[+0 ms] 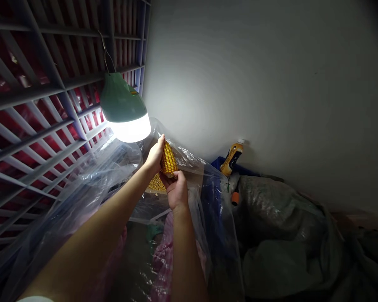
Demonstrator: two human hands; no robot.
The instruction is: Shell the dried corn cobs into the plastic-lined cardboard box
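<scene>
A yellow corn cob [169, 158] is held upright between both my hands under the lamp. My left hand [154, 155] wraps around its upper left side, fingers curled over the top. My right hand [177, 188] grips the cob's lower end from below, thumb against the kernels. Loose yellow kernels [156, 183] lie in a pile just beneath the cob, inside a clear plastic bag [195, 184].
A green hanging lamp [124, 110] glows at upper left, hooked on a white lattice grille [44, 105]. An orange bottle [232, 157] leans against the white wall [271, 84]. Dark sacks [286, 235] fill the right side; crinkled plastic sheeting [82, 197] lies on the left.
</scene>
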